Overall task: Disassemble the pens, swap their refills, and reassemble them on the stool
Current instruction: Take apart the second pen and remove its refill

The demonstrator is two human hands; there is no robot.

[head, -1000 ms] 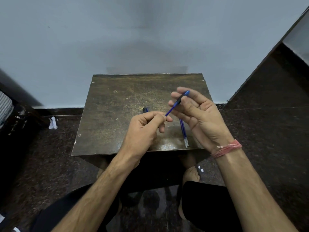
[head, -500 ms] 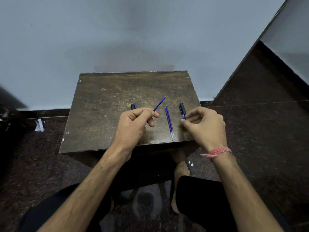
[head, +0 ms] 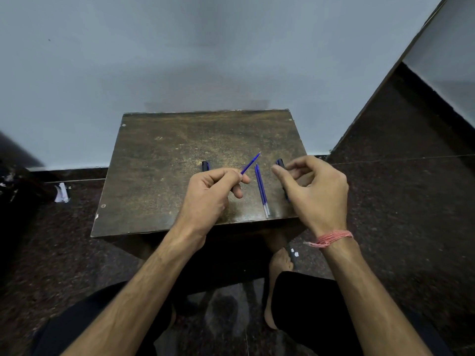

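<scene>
My left hand (head: 210,194) pinches a thin blue refill (head: 250,163) whose tip points up and to the right above the stool (head: 159,163). A second blue refill (head: 261,191) lies flat on the stool between my hands. One dark pen barrel (head: 204,166) lies just behind my left hand, mostly hidden by it. Another dark barrel (head: 280,163) lies on the stool at the right, partly under my right hand (head: 316,191). That hand hovers over it with loosely curled fingers, thumb and forefinger apart, gripping nothing.
The stool stands against a pale wall, on a dark speckled floor. My knees and a bare foot (head: 280,263) are below its front edge. A scrap of white paper (head: 61,192) lies on the floor at the left. A dark skirting runs along the right.
The refill has come out of the barrel and stays in my left hand. My right hand brought the barrel down onto the stool to the right of the lying refill and loosened its fingers.
</scene>
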